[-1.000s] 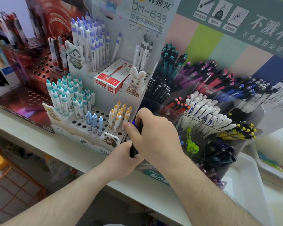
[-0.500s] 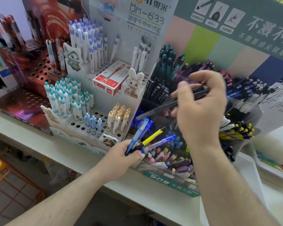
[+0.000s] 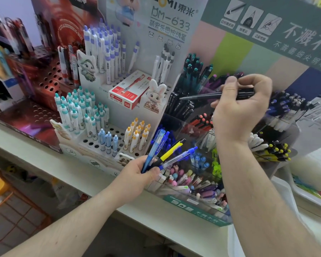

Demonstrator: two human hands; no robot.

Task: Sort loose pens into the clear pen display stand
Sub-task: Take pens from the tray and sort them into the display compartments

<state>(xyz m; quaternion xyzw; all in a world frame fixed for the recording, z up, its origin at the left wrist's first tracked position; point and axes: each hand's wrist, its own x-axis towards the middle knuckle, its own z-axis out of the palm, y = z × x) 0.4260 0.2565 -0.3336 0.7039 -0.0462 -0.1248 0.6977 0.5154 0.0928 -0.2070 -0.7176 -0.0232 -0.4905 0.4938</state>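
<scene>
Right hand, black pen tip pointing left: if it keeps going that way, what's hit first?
Likely the black pens in the clear stand's upper-left compartment, just beyond the tip of the black pen pinched by the right hand; depth is unclear.

We see a black slim pen (image 3: pixel 211 96), a yellow-and-black pen (image 3: pixel 171 151), two blue translucent pens (image 3: pixel 154 148), and a red-and-white cardboard box (image 3: pixel 129 89).

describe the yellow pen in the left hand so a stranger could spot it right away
Start at the left hand, low at the front of the clear pen display stand, holding a fan of loose pens. The yellow pen lies between two blue pens in that fan. It alone has a yellow barrel with a black tip and clip.
</scene>
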